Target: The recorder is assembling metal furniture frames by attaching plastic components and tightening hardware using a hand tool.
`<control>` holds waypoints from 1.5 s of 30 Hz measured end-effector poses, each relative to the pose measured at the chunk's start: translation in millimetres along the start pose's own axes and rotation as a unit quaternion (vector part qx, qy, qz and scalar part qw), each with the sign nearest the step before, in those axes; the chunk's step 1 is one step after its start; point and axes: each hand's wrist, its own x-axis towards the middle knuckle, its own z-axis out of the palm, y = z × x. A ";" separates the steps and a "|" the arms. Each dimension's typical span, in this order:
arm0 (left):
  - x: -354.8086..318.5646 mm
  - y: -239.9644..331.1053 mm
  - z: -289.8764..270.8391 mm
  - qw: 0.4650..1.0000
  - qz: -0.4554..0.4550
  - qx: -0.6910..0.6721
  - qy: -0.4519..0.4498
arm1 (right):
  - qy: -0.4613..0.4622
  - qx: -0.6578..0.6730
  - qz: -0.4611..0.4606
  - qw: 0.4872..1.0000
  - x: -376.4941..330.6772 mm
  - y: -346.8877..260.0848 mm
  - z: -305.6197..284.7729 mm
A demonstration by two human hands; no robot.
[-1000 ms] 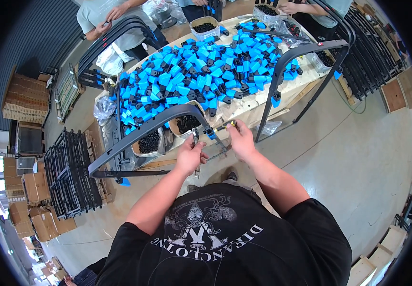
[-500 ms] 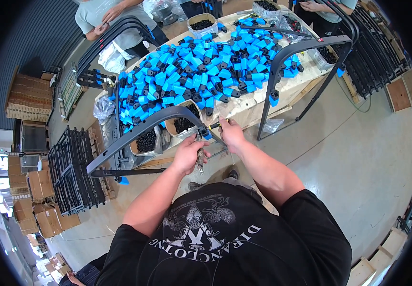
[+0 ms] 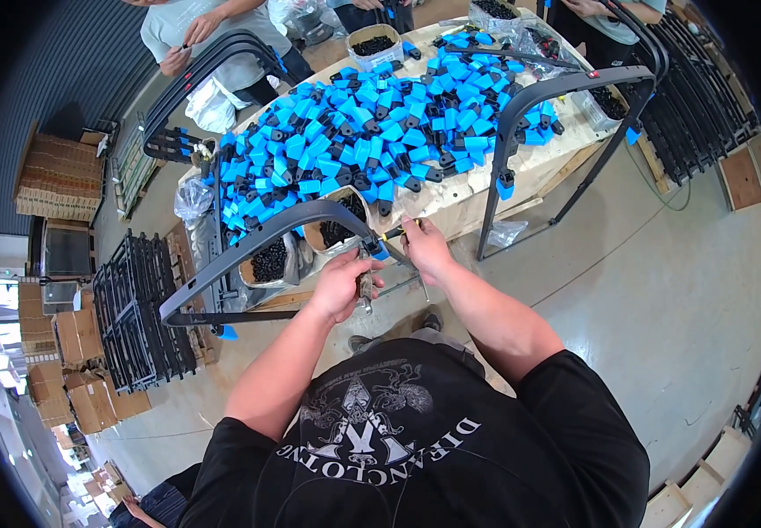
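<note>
My left hand [image 3: 338, 289] is closed round a metal hand tool [image 3: 365, 290], perhaps pliers or a wrench, its lower end hanging below my fingers. Beside it, my right hand [image 3: 426, 247] grips a slim tool with a yellow and black handle [image 3: 403, 230], pointed at the end of a bent black frame [image 3: 261, 239]. A blue-capped fitting [image 3: 382, 253] sits on that frame end, between my hands. My fingers partly cover the contact there. A thin metal rod [image 3: 426, 287] hangs below my right hand; where it joins is hidden.
Blue and black plastic pieces [image 3: 336, 145] are heaped on the wooden table [image 3: 446, 198]. Boxes of small black parts [image 3: 268, 264] stand along its near edge. Another black frame [image 3: 505, 132] leans at the right. Co-workers [image 3: 213, 40] stand across the table; stacked frames [image 3: 138, 308] are at left.
My hands stay at the frame end, with the metal tool in my left hand shifted slightly. Across the table, the left co-worker's hands have moved a little.
</note>
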 end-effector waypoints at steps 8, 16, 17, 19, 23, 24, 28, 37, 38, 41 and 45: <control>4.2 2.1 -6.7 1.000 -0.015 -0.012 -0.009 | 0.008 0.009 -0.023 1.000 -3.5 5.8 -7.4; 8.2 -38.1 -0.6 0.997 0.065 0.037 -0.006 | -0.039 -0.470 -0.147 0.869 8.2 -33.1 -23.0; 9.9 -41.1 0.6 0.997 0.065 0.035 -0.007 | -0.038 -0.472 -0.147 0.868 10.6 -36.8 -21.4; 10.3 -38.1 6.6 0.993 0.078 0.080 0.025 | -0.066 -0.344 0.033 0.936 3.9 -54.9 -10.4; 24.6 -42.3 -5.7 0.997 0.005 0.073 0.020 | -0.059 -0.262 0.087 0.959 2.1 -63.8 -1.7; 28.0 -39.1 -2.8 0.981 -0.011 0.191 0.026 | -0.044 -0.269 0.090 0.958 2.7 -62.9 -2.6; 36.1 -58.8 -7.8 0.842 0.036 0.524 0.121 | -0.039 -0.317 0.124 0.940 -3.3 -71.6 7.1; 15.6 -8.1 -10.5 0.982 -0.097 -0.152 -0.060 | -0.072 -0.304 -0.124 0.942 17.0 -24.3 -27.8; 30.9 -32.2 -26.0 0.989 -0.057 0.067 -0.117 | -0.077 -0.306 -0.125 0.941 18.1 -30.4 -22.0; 42.1 -62.3 -24.3 0.787 0.107 0.599 0.096 | -0.100 -0.336 0.091 0.932 -6.3 -65.4 6.1; 34.3 -12.5 -16.7 0.986 -0.120 0.091 -0.073 | -0.021 -0.330 0.048 0.942 -2.6 -53.9 -3.5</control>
